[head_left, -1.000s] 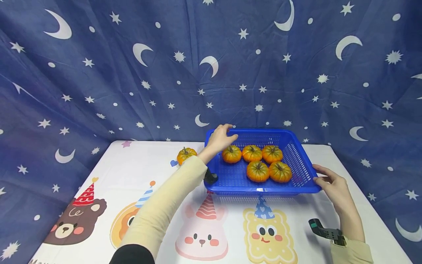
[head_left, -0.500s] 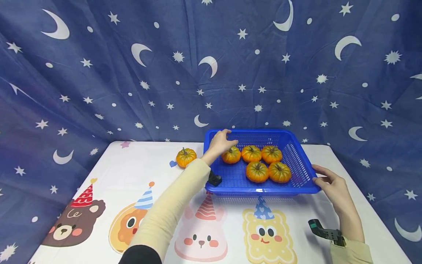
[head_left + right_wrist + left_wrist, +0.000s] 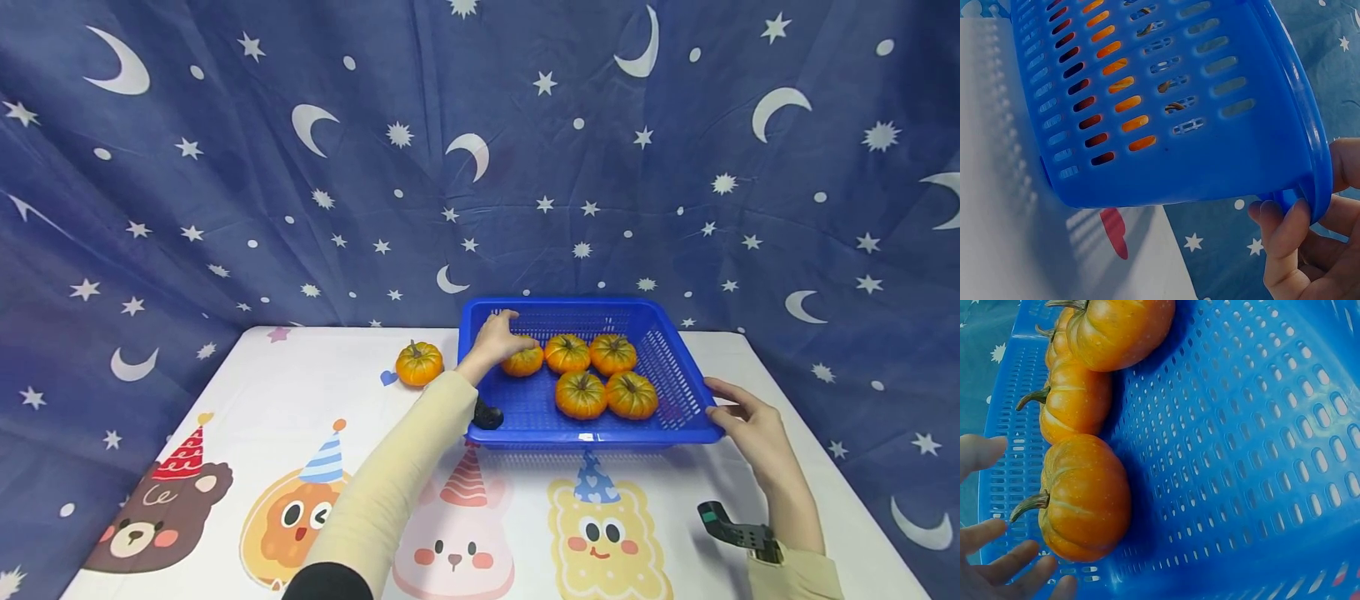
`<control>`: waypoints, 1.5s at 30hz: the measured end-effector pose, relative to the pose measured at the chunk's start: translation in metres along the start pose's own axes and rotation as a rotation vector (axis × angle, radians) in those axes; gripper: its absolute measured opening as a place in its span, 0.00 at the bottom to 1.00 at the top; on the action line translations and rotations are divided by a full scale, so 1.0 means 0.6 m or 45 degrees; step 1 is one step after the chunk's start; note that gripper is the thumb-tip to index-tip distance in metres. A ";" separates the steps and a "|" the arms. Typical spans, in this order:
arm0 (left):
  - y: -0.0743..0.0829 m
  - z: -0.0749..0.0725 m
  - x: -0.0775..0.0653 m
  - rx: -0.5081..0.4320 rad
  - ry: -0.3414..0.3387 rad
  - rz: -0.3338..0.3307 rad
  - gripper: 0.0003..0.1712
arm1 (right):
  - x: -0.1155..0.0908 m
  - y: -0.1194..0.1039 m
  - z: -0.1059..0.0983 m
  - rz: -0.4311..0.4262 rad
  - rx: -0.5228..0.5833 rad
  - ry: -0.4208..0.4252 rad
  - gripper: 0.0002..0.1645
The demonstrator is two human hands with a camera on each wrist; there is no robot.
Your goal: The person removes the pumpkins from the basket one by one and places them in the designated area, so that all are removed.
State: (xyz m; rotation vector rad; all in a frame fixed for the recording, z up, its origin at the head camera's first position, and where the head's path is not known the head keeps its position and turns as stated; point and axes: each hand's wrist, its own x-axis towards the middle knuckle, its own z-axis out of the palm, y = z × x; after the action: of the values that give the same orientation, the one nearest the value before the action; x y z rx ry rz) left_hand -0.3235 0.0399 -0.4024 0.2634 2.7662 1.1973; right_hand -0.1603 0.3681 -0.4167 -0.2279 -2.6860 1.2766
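Note:
A blue plastic basket (image 3: 592, 435) with slotted walls holds several orange pumpkins with short stems. My left hand (image 3: 495, 340) reaches over its left side, fingers spread and curving slightly beside the leftmost pumpkin (image 3: 522, 362). In the left wrist view, the thumb and fingers (image 3: 1013, 565) stand near that pumpkin's stem (image 3: 1030, 505), with nothing gripped between them. At the front right corner, my right hand (image 3: 753, 425) grips the basket's rim. The right wrist view shows curled fingers (image 3: 1291, 234) around the rim's edge. Another pumpkin (image 3: 418, 363) sits outside the basket, left of it.
A white tablecloth (image 3: 360, 367) printed with cartoon animals covers the table. Behind it hangs a dark blue curtain (image 3: 360, 267) with moons and stars, close to the basket's back edge. Dark cameras are strapped to both wrists.
My left hand has come down and a little forward, toward the leftmost pumpkin in the basket. The right hand keeps its grip on the rim. The head view has shifted slightly.

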 end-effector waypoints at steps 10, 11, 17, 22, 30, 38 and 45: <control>-0.010 0.003 0.000 0.097 -0.079 -0.014 0.43 | 0.005 0.008 0.002 0.027 0.038 0.009 0.29; -0.010 0.003 0.001 0.096 -0.087 -0.016 0.43 | 0.004 0.005 0.002 0.023 0.034 0.010 0.29; -0.014 0.007 0.003 0.102 -0.154 -0.039 0.43 | 0.002 -0.003 -0.001 0.005 -0.010 -0.007 0.29; -0.015 0.011 0.005 0.150 -0.185 -0.052 0.46 | 0.002 -0.003 -0.002 0.001 -0.011 0.002 0.28; -0.015 0.015 0.002 0.235 -0.219 -0.043 0.47 | 0.001 -0.001 -0.001 0.013 -0.006 -0.002 0.29; -0.014 0.016 0.000 0.307 -0.258 -0.009 0.45 | 0.000 -0.001 -0.001 0.012 -0.010 -0.003 0.29; -0.015 0.015 0.001 0.329 -0.261 0.033 0.43 | 0.000 -0.003 -0.003 0.005 -0.011 0.010 0.29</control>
State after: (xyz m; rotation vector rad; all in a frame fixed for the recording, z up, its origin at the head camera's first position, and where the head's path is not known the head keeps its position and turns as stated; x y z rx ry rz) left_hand -0.3231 0.0407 -0.4151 0.4212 2.7364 0.7658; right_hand -0.1599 0.3679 -0.4142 -0.2391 -2.6861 1.2627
